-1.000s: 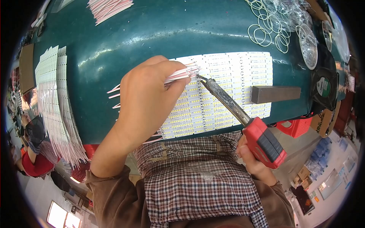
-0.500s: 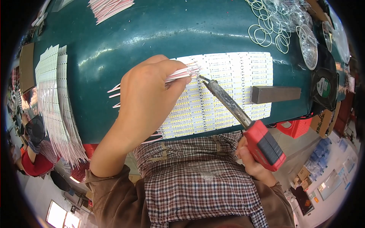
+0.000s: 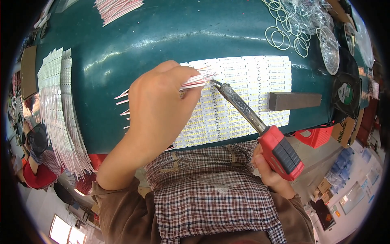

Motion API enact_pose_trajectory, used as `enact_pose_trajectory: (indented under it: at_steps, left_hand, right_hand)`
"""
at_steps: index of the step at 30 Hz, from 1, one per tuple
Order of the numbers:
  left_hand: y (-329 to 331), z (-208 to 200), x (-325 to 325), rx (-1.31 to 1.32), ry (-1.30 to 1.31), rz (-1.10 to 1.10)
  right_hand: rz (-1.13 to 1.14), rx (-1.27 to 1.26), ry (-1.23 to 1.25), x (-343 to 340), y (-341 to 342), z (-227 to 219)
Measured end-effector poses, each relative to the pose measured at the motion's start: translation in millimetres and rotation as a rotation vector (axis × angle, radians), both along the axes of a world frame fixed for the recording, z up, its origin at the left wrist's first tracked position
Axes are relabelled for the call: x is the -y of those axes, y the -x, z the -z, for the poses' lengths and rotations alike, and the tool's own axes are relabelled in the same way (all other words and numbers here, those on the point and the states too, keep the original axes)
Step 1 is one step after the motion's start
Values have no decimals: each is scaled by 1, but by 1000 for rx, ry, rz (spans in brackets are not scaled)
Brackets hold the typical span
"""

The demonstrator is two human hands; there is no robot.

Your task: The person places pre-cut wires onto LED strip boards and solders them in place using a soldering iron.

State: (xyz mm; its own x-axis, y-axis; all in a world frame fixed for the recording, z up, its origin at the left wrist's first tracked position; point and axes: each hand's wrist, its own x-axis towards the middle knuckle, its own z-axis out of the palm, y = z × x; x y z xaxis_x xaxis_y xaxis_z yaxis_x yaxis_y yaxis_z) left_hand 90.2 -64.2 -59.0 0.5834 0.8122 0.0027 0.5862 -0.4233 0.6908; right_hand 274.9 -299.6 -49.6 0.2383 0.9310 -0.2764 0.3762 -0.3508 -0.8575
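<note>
My left hand (image 3: 158, 105) is closed on a bundle of thin red and white wires (image 3: 197, 80), pinched between thumb and fingers above the LED circuit board panel (image 3: 239, 85). The wire ends point right. My right hand (image 3: 270, 173) grips a red and black soldering iron (image 3: 282, 152), partly hidden behind its handle. The iron slants up and left, and its dark tip is right beside the wire ends, over the white panel with rows of yellow LEDs. Whether the tip touches a wire or the panel I cannot tell. Several wires stick out left of my left hand.
A dark grey block (image 3: 294, 101) rests on the panel's right end, near a black fan (image 3: 345, 93). Finished-looking strips with wires (image 3: 61, 105) lie at left. More wires (image 3: 118, 9) lie at the far edge; pale rubber bands (image 3: 278, 36) and a metal dish (image 3: 328, 51) are far right.
My left thumb and the wire bundle have shifted slightly, with the hand rolling a little. The soldering iron has moved slightly left, its tip still by the wire ends.
</note>
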Motion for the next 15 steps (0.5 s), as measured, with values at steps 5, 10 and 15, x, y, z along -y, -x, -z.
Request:
enact_pose_trajectory:
  at_steps: [5, 10, 15]
  left_hand:
    - [-1, -2, 2, -7, 13, -14]
    - [-1, -1, 1, 11, -13, -10]
    - [-1, -2, 1, -17, 7, -4]
  right_hand:
    - [-26, 15, -30, 0, -2, 1]
    - [-8, -11, -8, 2, -2, -3]
    - [94, -117, 85, 0, -2, -10]
